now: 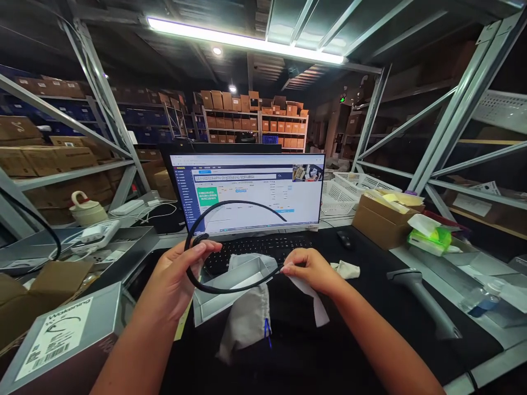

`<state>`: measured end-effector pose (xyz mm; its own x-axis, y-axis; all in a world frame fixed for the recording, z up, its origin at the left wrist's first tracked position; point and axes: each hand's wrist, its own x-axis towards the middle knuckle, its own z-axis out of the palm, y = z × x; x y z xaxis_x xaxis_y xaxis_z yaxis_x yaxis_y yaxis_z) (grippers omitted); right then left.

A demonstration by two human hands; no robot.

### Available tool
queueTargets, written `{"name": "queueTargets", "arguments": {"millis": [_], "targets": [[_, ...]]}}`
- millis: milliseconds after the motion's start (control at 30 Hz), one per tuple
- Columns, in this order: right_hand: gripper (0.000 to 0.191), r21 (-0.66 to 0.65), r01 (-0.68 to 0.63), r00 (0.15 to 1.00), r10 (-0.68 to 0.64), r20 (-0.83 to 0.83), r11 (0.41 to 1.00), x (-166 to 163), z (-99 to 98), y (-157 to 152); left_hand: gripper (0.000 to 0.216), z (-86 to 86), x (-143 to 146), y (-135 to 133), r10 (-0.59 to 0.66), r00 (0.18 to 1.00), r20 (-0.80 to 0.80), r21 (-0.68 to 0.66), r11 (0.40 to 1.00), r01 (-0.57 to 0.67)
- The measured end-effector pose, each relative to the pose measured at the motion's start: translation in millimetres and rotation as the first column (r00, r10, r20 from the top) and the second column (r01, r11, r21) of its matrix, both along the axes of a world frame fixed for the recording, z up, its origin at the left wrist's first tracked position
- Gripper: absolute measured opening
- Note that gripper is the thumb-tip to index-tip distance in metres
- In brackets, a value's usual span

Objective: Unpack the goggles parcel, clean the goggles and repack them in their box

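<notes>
My left hand [175, 280] is closed on one end of a thin black cable [230, 204], which curves up in a loop in front of the monitor [247, 189]. My right hand [310, 270] pinches the cable's lower run and a strip of white paper [319, 307]. Under both hands an open grey box [230, 285] lies on the black desk mat [370, 323], with a grey drawstring pouch [247, 321] draped over it. A black keyboard [263, 247] lies just behind.
A barcode scanner [424, 299] lies at the right, a mouse [343, 239] behind it. A cardboard box [385, 216], white baskets [349, 189] and a green pack [430, 236] stand further right. A labelled grey box [61, 334] is at the near left. Metal shelving with cartons surrounds the desk.
</notes>
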<state>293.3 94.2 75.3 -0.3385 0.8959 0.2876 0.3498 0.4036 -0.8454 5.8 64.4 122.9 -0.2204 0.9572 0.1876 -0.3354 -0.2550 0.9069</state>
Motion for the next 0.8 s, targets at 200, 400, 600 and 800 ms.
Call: {"name": "queueTargets", "arguments": {"millis": [200, 400, 600, 800], "targets": [[0.020, 0.015, 0.216, 0.976, -0.216, 0.000, 0.976, 1, -5.1, 4, 0.035, -0.6, -3, 1, -0.002, 1.000, 0.025, 0.031, 1.000, 0.001], [0.039, -0.059, 0.198, 0.910, -0.206, -0.360, 0.978, -4, 3.5, -6, 0.030, 2.5, -5, -1, 0.054, 0.998, 0.013, 0.062, 0.997, -0.054], [0.031, -0.025, 0.366, 0.862, -0.349, -0.369, 0.930, -5, -25.0, -22, 0.021, 2.8, -1, -3, 0.051, 0.999, 0.006, 0.120, 0.991, -0.052], [0.010, 0.174, 0.326, 0.945, -0.320, -0.063, 0.929, 10, -60.5, -55, 0.016, 1.8, 5, -7, 0.022, 0.999, -0.045, 0.127, 0.992, -0.016]]}}
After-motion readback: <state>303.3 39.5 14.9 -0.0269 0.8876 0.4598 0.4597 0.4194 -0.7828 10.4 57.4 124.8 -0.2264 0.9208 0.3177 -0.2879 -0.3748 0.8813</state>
